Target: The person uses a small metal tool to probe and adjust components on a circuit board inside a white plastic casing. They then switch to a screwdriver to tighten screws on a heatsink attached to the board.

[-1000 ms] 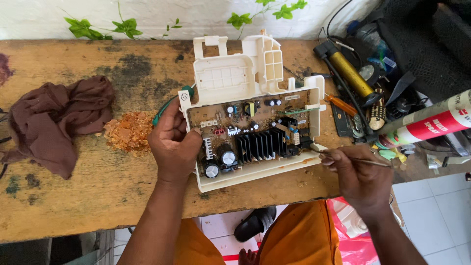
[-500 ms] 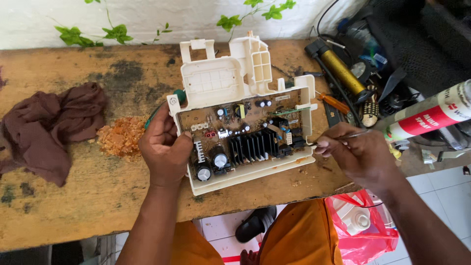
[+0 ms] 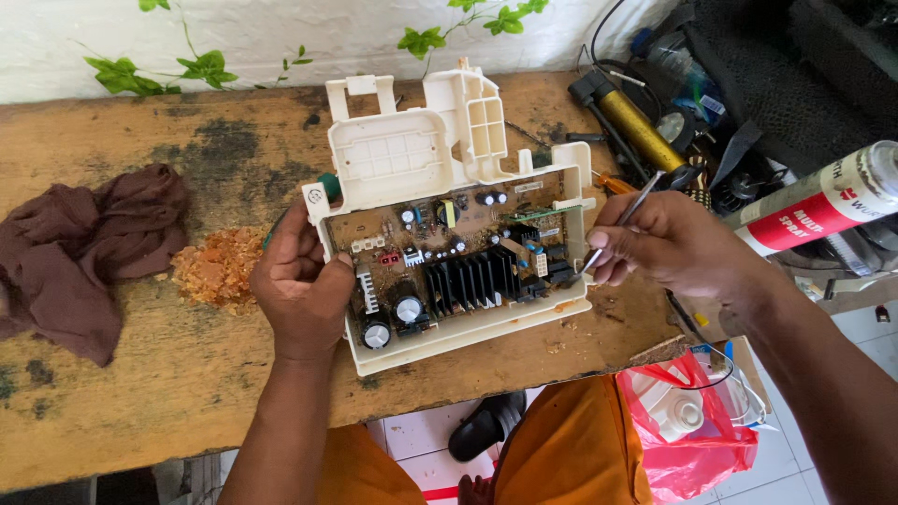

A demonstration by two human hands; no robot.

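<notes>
A circuit board (image 3: 449, 257) with black heat-sink fins and round capacitors lies in a cream plastic housing (image 3: 412, 150) on a worn wooden table (image 3: 140, 365). My left hand (image 3: 299, 290) grips the housing's left edge. My right hand (image 3: 664, 243) holds a thin metal tool (image 3: 622, 220) like a pen. The tool's tip touches the board's right side near the housing wall.
A brown cloth (image 3: 75, 248) and a heap of orange-brown crumbs (image 3: 215, 266) lie to the left. Tools, a brass-coloured cylinder (image 3: 641, 131) and a red-and-white spray can (image 3: 818, 201) crowd the right. A red plastic bag (image 3: 692, 430) hangs below the table edge.
My right hand has risen from the table's front edge and brought the metal tool's tip onto the right side of the board. My left hand keeps its hold on the housing.
</notes>
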